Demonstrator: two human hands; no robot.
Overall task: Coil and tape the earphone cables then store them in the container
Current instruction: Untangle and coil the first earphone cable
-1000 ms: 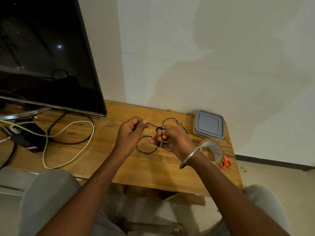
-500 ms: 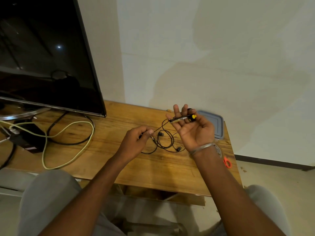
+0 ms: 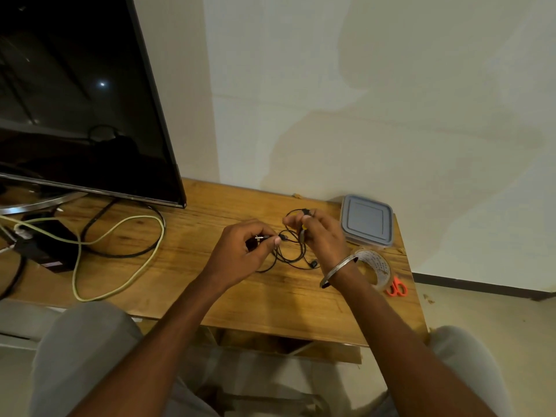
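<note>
A black earphone cable (image 3: 290, 256) hangs in loose loops between my two hands above the wooden table (image 3: 210, 284). My left hand (image 3: 240, 251) pinches the cable's metal plug end. My right hand (image 3: 323, 239), palm down, grips the cable near its yellow-tipped remote, with one loop arching over the fingers. An earbud (image 3: 313, 263) dangles close to the tabletop by my right wrist. The grey lidded container (image 3: 367, 220) sits shut at the table's back right corner. A clear tape roll (image 3: 374, 267) lies just behind my right wrist.
Orange scissors (image 3: 397, 288) lie at the table's right edge beside the tape. A large dark TV (image 3: 75, 100) stands at the left, with a pale green cable (image 3: 120, 254) and black cables looped on the table below it. A wall rises right behind the table.
My right hand turned from palm up to palm down and dropped back toward the table with the remote. My left hand kept its pinch and now shows the plug end.
</note>
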